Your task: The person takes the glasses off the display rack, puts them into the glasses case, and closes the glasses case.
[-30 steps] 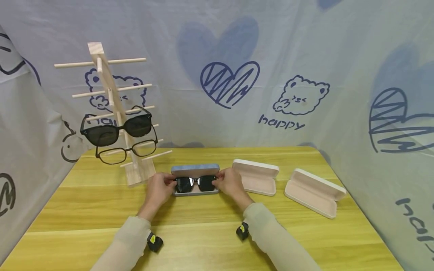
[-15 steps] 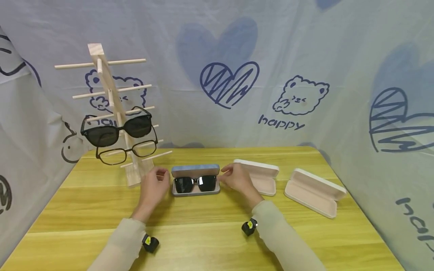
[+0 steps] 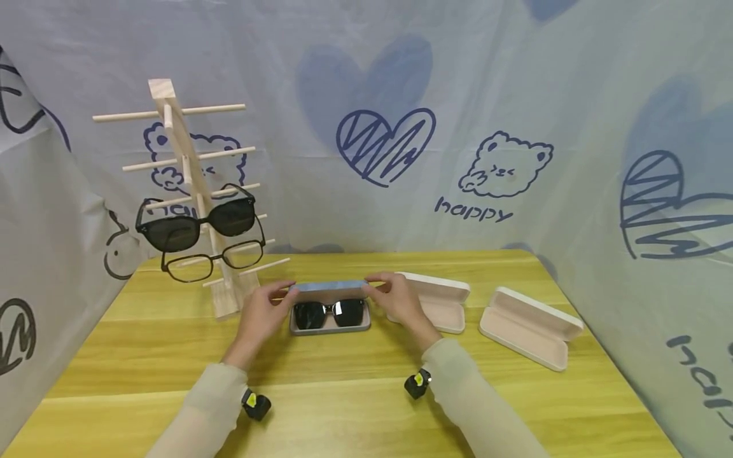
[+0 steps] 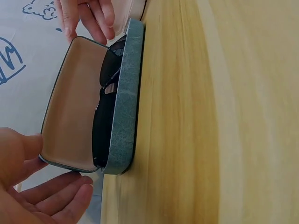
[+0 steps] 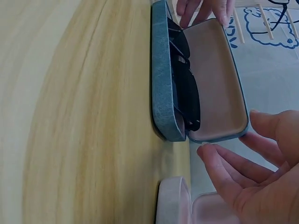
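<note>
A blue-grey glasses case (image 3: pixel 330 329) lies with its lid raised on the table, and dark sunglasses (image 3: pixel 310 315) rest inside it. At the lid's left corner, my left hand (image 3: pixel 260 316) holds the edge between thumb and fingers. My right hand (image 3: pixel 403 303) holds the opposite corner in the same way. From the left wrist view, the left thumb (image 4: pixel 32 145) touches the lid's rim while other fingers lie behind and beside it. In the right wrist view, the right thumb (image 5: pixel 266 122) is at the lid corner, and the index finger is partly hidden behind it.
Two pale glasses cases, one beside my right hand (image 3: pixel 441 312) and one farther right (image 3: pixel 527 337), stand with lids raised. A wooden display stand (image 3: pixel 183 143) at left carries black sunglasses (image 3: pixel 172 234) and clear-lens glasses (image 3: pixel 191 268). A printed curtain (image 3: pixel 389 216) backs the table.
Both hands have let go of the sunglasses' ends, drawn slightly apart, then come to the top corners of the case lid. The sunglasses stay in the case.
</note>
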{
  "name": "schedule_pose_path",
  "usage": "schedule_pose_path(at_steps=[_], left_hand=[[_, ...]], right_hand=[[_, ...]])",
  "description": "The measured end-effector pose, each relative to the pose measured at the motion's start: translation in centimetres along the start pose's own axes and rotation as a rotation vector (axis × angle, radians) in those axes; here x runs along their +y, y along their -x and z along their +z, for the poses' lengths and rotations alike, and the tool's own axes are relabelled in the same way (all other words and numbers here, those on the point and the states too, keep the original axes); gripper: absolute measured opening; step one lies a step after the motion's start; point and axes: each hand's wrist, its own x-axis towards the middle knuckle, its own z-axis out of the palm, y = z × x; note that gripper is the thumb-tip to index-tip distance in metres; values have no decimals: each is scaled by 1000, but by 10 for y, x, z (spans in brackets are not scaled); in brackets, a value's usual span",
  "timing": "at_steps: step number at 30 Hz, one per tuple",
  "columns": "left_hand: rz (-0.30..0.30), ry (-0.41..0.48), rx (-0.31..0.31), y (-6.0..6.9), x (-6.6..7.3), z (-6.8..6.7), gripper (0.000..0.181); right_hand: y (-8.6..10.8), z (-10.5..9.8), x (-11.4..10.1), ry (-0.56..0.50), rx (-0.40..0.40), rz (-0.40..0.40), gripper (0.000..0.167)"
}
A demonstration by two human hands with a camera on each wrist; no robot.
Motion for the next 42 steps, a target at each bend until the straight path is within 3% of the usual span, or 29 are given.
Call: schedule_pose_path(at_steps=[17, 24, 33, 42], left_hand=[[-44, 22, -20, 5, 1, -4, 35], [-35, 24, -24, 10, 1, -3, 34], [9, 24, -15, 15, 0, -4, 30], [7, 12, -29, 20, -1, -4, 27]], right_hand=[[1, 6, -6, 41, 41, 51, 22], [4, 6, -7, 85, 49, 35, 19], [11, 6, -8, 54, 27, 38, 14], [16, 8, -6, 50, 19, 12, 12]])
